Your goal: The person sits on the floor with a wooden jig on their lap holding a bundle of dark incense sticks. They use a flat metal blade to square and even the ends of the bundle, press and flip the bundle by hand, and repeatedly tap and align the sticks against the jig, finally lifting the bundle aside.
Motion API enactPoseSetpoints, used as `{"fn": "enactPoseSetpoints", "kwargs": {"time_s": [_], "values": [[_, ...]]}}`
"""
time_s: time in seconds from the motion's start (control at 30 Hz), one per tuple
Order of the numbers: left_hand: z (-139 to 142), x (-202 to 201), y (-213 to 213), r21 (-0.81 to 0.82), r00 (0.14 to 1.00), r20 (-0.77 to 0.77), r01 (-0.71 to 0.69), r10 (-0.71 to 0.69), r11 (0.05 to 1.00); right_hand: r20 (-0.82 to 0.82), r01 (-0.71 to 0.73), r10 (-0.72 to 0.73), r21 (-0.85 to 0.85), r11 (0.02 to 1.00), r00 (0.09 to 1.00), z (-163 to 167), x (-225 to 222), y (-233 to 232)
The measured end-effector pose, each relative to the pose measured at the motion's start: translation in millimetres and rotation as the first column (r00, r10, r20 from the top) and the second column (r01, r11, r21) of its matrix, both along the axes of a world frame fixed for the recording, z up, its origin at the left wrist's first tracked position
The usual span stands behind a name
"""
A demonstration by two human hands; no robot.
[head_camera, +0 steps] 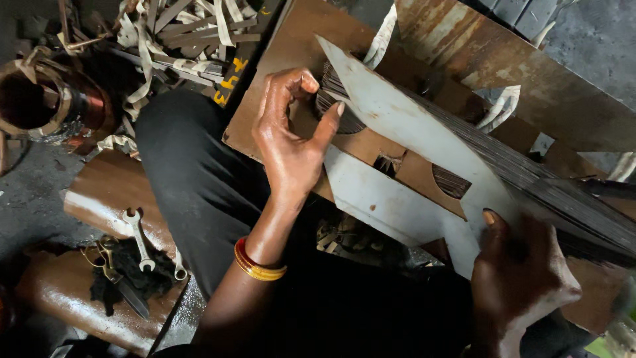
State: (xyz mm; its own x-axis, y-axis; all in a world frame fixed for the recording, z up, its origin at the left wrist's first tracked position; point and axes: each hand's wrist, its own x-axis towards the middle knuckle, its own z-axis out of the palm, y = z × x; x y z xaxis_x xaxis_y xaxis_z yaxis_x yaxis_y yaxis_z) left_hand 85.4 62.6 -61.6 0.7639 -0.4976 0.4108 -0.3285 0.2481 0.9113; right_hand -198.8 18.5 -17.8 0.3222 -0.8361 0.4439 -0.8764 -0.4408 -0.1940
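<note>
The left hand (288, 142) is pinching the grey steel lamination (411, 132) edge while the right hand (520, 275), fingers pressed flat, is steadying the stack (583, 205), wrenches (140, 240) lying well apart.

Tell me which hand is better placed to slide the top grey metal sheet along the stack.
Probably the left hand: its fingertips already pinch the pointed end of the top metal sheet, free to push. The right hand lies flat on the sheet's lower part, apparently steadying the stack.

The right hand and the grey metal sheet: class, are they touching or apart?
Touching. The head view shows the right hand with fingers pressed flat on the grey metal sheet at its lower end.
</note>
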Motion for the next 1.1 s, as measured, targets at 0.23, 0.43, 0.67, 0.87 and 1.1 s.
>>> {"fn": "enactPoseSetpoints", "kwargs": {"time_s": [0.23, 0.43, 0.67, 0.87, 1.1], "values": [[-6, 0, -2, 0.002, 0.999, -0.033, -0.008, 0.008, 1.0, -0.006, 0.064, -0.064, 0.046, 0.997, 0.998, 4, 10, -1], [-4, -3, -1, -0.001, 0.997, -0.072, -0.001, 0.001, 1.0, -0.016, -0.142, 0.141, -0.096, 0.985, 0.99, 5, 22, -1], [-7, -5, 1, 0.019, 0.995, -0.087, -0.053, 0.055, 0.998, -0.129, -0.214, 0.199, -0.122, 0.969, 0.972, 18, 21, -8], [25, -8, 11, 0.092, 0.957, 0.242, -0.188, 0.162, 0.978, -0.277, -0.322, 0.26, -0.209, 0.923, 0.925, 41, 18, -18], [52, 41, 4, 0.274, 0.632, 0.743, 0.01, -0.218, 0.962, -0.154, -0.379, 0.36, -0.119, 0.918, 0.92, 41, -3, -39]]}}
